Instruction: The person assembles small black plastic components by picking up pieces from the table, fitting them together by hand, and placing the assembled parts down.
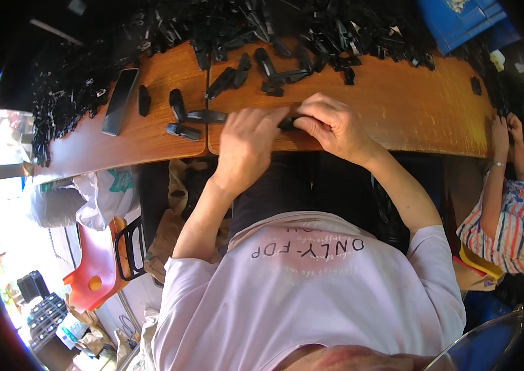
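My left hand (246,142) and my right hand (330,127) meet at the near edge of a wooden table (398,111). Both pinch a small black plastic part (288,123) between their fingertips. A longer black piece (207,115) lies just left of my left hand, with another black piece (183,131) beside it. A big heap of black plastic parts (287,28) covers the far side of the table, and several loose ones lie scattered in front of it.
A dark phone (120,101) lies on the table at the left. A blue crate (460,21) stands at the far right. Another person in a striped top (512,213) works at the right end. An orange stool (95,266) and white bags (95,198) sit below left.
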Available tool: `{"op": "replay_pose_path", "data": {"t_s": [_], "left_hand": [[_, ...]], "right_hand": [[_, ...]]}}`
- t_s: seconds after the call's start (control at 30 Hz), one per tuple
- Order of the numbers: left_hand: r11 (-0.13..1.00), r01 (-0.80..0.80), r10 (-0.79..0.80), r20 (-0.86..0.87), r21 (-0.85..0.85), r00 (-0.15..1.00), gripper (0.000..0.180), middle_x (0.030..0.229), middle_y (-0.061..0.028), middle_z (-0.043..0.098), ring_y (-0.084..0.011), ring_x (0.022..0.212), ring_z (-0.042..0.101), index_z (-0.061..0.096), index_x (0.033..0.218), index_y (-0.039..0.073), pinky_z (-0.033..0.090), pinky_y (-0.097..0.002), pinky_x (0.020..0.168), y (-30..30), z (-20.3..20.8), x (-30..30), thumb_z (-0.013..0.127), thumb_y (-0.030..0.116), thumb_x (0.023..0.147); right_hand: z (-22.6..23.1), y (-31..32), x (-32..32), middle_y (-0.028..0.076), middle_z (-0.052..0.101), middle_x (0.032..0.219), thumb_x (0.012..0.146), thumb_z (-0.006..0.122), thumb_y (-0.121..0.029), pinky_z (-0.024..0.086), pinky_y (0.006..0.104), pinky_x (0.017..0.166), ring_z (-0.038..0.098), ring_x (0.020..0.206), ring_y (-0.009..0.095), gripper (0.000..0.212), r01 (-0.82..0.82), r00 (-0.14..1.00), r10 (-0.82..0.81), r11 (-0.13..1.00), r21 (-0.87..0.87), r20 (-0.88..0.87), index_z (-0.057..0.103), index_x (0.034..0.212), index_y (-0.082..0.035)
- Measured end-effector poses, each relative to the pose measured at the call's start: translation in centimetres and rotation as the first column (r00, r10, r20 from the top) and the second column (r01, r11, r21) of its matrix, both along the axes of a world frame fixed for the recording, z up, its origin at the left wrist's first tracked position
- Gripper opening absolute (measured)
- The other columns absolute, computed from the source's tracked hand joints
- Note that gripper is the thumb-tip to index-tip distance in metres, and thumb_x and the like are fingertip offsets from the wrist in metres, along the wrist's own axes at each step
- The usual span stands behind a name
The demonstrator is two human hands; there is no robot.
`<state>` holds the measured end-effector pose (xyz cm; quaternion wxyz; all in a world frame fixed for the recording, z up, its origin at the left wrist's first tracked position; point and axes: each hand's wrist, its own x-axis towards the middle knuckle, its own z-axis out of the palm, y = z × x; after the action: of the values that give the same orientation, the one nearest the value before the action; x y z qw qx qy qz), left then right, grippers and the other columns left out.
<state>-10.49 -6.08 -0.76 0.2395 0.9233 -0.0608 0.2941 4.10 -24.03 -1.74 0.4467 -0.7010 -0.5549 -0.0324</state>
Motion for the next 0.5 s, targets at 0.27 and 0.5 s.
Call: {"op": "replay_pose_path", "data": {"t_s": [0.27,0.5], "left_hand": [[0.854,-0.498,0.495,0.059,0.151,0.867,0.044,0.124,-0.0105,0.070,-0.0334,0.115,0.064,0.072,0.131,0.005,0.047,-0.0462,0.102,2.2,0.7,-1.7,0.061,-0.005,0.089],[0.973,-0.191,0.174,0.133,0.127,0.976,0.039,0.131,-0.0110,0.069,-0.0334,0.118,0.064,0.071,0.130,0.004,0.049,-0.0461,0.102,0.3,0.3,5.2,0.064,0.000,0.092]], "right_hand": [[-0.3,5.4,-0.4,0.009,0.068,0.107,0.093,0.080,-0.016,0.058,0.0416,0.070,0.072,0.086,0.029,0.025,0.226,0.937,-0.210,0.974,-0.028,0.279,0.073,0.114,-0.004],[1.6,-1.3,0.8,0.010,0.069,0.108,0.092,0.078,-0.012,0.060,0.0432,0.072,0.073,0.090,0.032,0.018,0.353,0.891,-0.227,0.891,-0.285,0.394,0.075,0.107,-0.002]]}}
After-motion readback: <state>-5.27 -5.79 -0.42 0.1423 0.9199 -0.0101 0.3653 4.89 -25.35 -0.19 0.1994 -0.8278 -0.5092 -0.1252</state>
